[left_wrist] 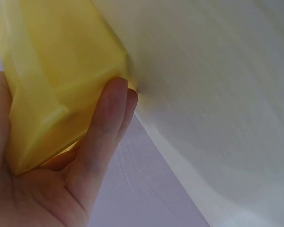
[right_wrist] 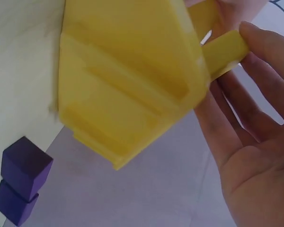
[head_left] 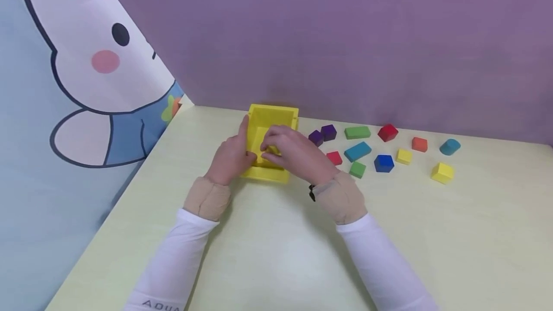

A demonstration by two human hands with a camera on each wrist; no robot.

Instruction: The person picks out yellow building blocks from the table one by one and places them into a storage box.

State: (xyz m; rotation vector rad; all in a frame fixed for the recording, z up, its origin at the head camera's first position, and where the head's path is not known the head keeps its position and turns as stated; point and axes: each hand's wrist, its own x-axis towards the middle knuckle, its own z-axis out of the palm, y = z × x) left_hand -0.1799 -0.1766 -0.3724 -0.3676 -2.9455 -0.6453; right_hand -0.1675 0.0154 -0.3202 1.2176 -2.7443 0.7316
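A yellow plastic box [head_left: 265, 174] with an open top stands near the back of the table. My left hand [head_left: 230, 156] grips its left side; in the left wrist view the fingers [left_wrist: 106, 116] curl along the outside of the box. Above the box opening is my right hand [head_left: 298, 151], bent at the fingers. The right wrist view shows it pinching a yellow block [right_wrist: 227, 54] just over the box rim. Most of the box's inside is hidden by the hands.
Right of the box, several coloured blocks lie scattered: purple cubes [head_left: 329, 132], a blue cube [head_left: 383, 163], a light blue block [head_left: 357, 151], a red block [head_left: 388, 133] and a yellow cube [head_left: 442, 173]. A purple wall [head_left: 345, 37] rises behind the table.
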